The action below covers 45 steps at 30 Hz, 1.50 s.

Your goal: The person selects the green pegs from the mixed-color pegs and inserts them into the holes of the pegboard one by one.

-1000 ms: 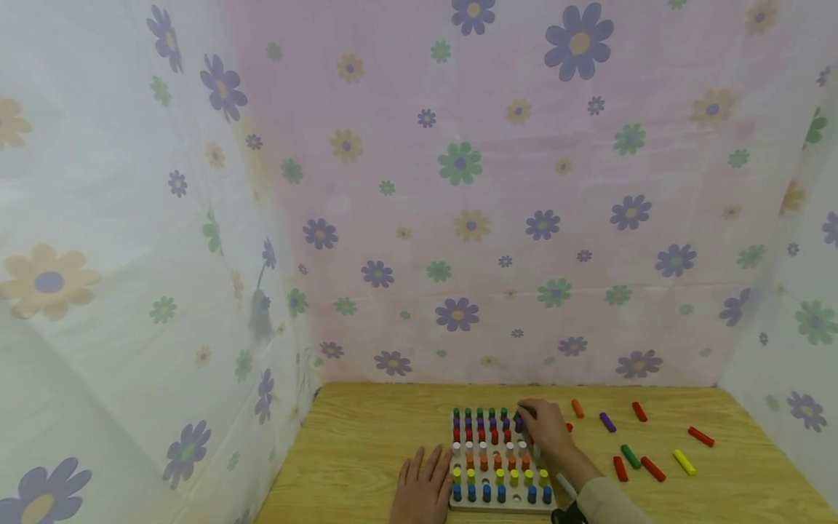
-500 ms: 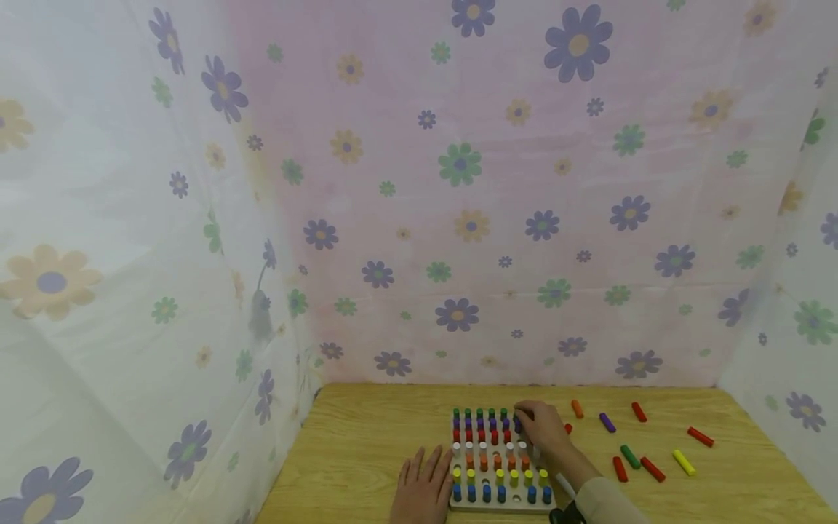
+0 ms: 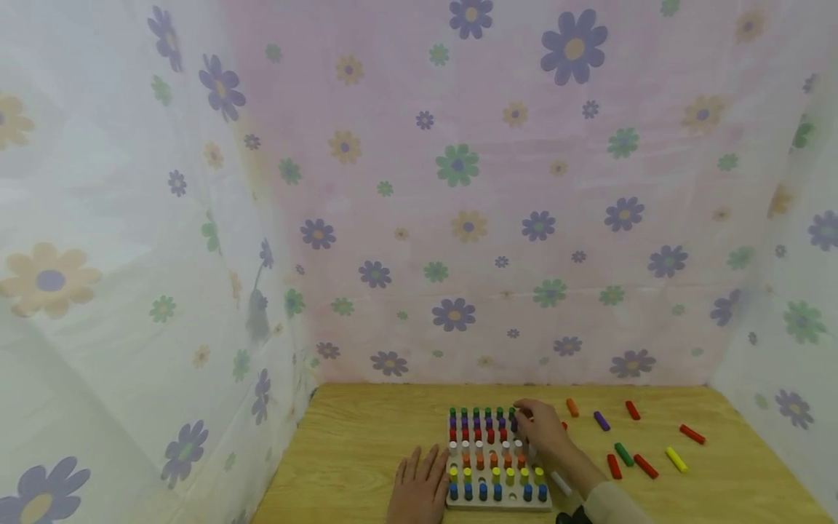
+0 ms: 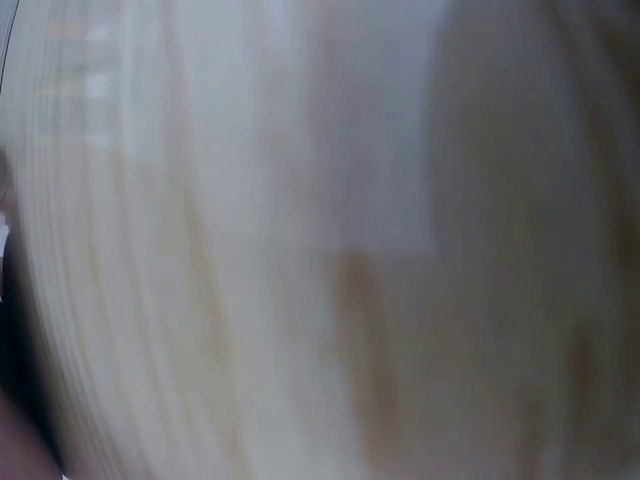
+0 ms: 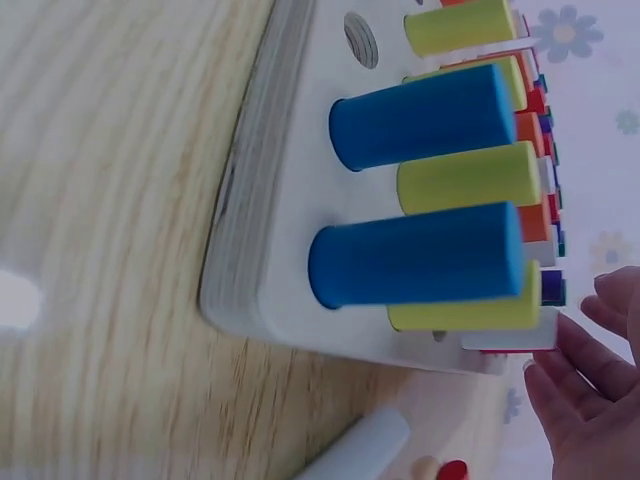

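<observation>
A pale wooden pegboard (image 3: 499,506) lies on the table with rows of coloured pegs upright in it. My right hand (image 3: 546,429) is over its far right corner, fingertips beside a green peg (image 3: 513,413) and a purple peg (image 3: 514,425). In the right wrist view the right hand (image 5: 595,380) has loosely bent fingers near a white peg (image 5: 520,330); nothing shows between them. My left hand (image 3: 419,484) lies flat on the table against the board's left edge. Blue pegs (image 3: 483,492) fill most of the nearest row. The left wrist view is blurred.
Loose pegs lie right of the board: an orange peg (image 3: 572,407), a purple one, a green peg (image 3: 624,454), a yellow peg (image 3: 676,460) and several red pegs (image 3: 645,466). A white peg (image 3: 561,483) lies beside the board. Flowered sheets (image 3: 458,313) enclose the table.
The view has shifted slightly. The right hand stays at the far right corner, and the green peg there now shows more plainly beside its fingertips. The left hand has not moved.
</observation>
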Each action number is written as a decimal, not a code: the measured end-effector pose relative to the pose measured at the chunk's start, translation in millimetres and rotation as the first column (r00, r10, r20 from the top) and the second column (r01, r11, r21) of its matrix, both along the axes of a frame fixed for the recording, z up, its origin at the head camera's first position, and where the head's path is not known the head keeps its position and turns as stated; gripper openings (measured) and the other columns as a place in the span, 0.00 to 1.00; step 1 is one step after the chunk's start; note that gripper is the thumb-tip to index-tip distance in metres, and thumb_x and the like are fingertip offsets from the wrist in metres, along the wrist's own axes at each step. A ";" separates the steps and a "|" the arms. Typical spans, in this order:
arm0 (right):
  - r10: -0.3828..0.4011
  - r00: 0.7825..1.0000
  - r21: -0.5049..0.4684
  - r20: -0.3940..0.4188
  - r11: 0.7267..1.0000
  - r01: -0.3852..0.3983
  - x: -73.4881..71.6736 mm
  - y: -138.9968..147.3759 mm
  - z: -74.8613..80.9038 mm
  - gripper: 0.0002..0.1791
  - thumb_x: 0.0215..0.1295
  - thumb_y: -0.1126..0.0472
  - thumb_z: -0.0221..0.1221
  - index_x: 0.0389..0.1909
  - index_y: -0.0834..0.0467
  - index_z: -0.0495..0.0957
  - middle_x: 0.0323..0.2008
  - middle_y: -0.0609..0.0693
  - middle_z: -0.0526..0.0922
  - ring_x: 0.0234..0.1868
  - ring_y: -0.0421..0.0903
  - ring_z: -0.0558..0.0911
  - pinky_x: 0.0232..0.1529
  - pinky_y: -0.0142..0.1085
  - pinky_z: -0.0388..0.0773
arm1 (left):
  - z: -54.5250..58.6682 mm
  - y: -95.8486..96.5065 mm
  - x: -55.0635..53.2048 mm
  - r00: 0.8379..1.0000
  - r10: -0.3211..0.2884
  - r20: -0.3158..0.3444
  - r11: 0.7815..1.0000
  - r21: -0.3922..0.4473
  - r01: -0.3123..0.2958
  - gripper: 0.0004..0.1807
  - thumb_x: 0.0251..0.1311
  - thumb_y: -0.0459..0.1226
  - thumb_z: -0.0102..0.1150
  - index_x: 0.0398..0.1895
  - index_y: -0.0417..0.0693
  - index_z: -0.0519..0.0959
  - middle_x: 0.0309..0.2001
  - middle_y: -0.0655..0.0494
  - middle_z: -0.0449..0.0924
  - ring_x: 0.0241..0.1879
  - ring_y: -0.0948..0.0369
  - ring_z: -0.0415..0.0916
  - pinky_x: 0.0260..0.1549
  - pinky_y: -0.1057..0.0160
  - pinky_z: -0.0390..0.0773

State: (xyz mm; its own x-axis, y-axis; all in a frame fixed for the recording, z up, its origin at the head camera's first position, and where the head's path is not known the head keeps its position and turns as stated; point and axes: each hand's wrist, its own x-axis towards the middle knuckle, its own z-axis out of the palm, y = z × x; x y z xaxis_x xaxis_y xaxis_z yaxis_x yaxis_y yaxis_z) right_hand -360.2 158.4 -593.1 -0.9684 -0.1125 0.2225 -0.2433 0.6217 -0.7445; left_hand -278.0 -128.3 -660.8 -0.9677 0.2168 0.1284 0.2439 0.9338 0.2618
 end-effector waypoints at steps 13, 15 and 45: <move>0.005 1.000 0.061 -0.030 0.998 -0.003 26.7 25.8 20.4 0.10 0.71 0.69 0.60 0.50 0.67 0.83 0.41 0.51 0.85 0.41 0.45 0.82 0.43 0.43 0.84 | -3.5 -0.6 -3.6 1.000 -0.004 -0.025 1.000 -0.015 0.004 0.32 0.79 0.63 0.23 0.78 0.70 0.65 0.74 0.60 0.68 0.74 0.44 0.61 0.72 0.36 0.59; 0.004 1.000 0.071 -0.027 0.997 -0.002 30.6 33.2 22.1 0.10 0.71 0.68 0.61 0.50 0.67 0.83 0.40 0.49 0.84 0.39 0.43 0.82 0.41 0.39 0.84 | -4.9 -0.1 -3.8 1.000 -0.001 -0.028 1.000 -0.019 0.001 0.32 0.79 0.63 0.23 0.77 0.71 0.66 0.74 0.60 0.68 0.74 0.44 0.62 0.72 0.37 0.59; -0.109 0.993 0.191 0.038 0.977 0.100 64.8 143.0 6.7 0.13 0.65 0.66 0.66 0.47 0.70 0.82 0.35 0.50 0.84 0.34 0.44 0.80 0.31 0.34 0.79 | -0.7 0.0 -2.2 0.999 0.001 0.032 1.000 0.015 -0.002 0.34 0.78 0.64 0.21 0.78 0.70 0.64 0.76 0.60 0.66 0.76 0.44 0.58 0.74 0.36 0.55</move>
